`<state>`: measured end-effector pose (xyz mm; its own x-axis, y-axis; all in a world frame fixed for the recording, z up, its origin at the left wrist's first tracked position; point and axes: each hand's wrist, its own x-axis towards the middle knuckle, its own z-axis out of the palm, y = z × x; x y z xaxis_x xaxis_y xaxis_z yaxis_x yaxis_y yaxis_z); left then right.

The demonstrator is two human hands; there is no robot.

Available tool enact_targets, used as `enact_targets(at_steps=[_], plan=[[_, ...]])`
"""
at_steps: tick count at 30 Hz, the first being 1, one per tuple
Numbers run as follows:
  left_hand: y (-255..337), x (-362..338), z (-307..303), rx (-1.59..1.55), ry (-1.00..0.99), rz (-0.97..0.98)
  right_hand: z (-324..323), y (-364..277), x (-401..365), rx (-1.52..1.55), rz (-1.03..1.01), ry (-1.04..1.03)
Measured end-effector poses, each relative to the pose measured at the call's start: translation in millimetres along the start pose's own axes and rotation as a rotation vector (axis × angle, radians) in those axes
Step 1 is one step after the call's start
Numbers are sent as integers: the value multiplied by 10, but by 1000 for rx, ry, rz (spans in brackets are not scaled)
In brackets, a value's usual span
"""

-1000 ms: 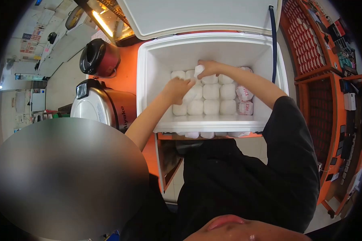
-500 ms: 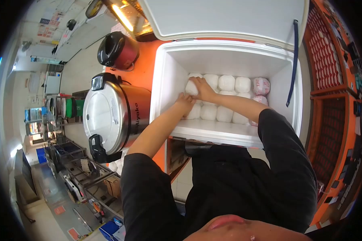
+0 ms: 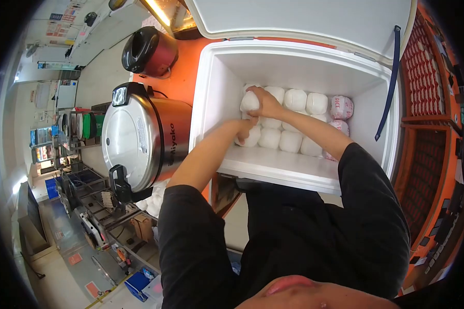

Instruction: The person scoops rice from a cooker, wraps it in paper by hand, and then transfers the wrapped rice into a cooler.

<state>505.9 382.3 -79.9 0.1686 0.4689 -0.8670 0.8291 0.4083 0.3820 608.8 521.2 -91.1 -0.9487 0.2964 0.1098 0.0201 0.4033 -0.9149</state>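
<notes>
Packages (image 3: 291, 142) lie in rows in the cooler (image 3: 304, 69), a rice cooker (image 3: 147, 141) stands left of it with another cooker (image 3: 152, 52) behind, and shelves (image 3: 430, 120) stand right.

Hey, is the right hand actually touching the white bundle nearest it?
Touching: the head view shows the right hand with thumb and fingers curled around the white bundle.

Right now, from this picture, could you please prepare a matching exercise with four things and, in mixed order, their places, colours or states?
Things:
1. Right hand
2. Cooler lid
3. Smaller cooker
4. Strap

Descriptions:
A. red and black
B. dark, hanging down
C. around a white wrapped bundle
D. standing open

Right pairs: 1-C, 2-D, 3-A, 4-B.
</notes>
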Motion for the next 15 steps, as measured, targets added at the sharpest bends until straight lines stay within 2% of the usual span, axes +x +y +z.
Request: enact_targets(at_steps=[1, 3, 4, 7, 10, 12, 14, 15], plan=[[154, -117, -34, 1, -1, -2, 22, 30, -6, -52, -24, -23], [408, -322, 11, 719, 205, -82, 35, 26, -19, -101, -52, -45], [461, -315, 33, 950, 225, -167, 32, 7, -40, -135, -51, -51], [383, -149, 146, 1167, 53, -381, 41, 26, -78, -171, -76, -60], [216, -272, 58, 1053, -55, -368, 103, -14, -118, -136, -68, -97], [314, -623, -54, 848, -16, -282, 199, -67, -201, -102, -37, -147], [902, -1534, -246, 537, 266, -112, 316, -125, -242, -309, -151, -130], [1001, -1909, -230, 373, 566, 116, 354, -152, -240, -306, -154, -142]])
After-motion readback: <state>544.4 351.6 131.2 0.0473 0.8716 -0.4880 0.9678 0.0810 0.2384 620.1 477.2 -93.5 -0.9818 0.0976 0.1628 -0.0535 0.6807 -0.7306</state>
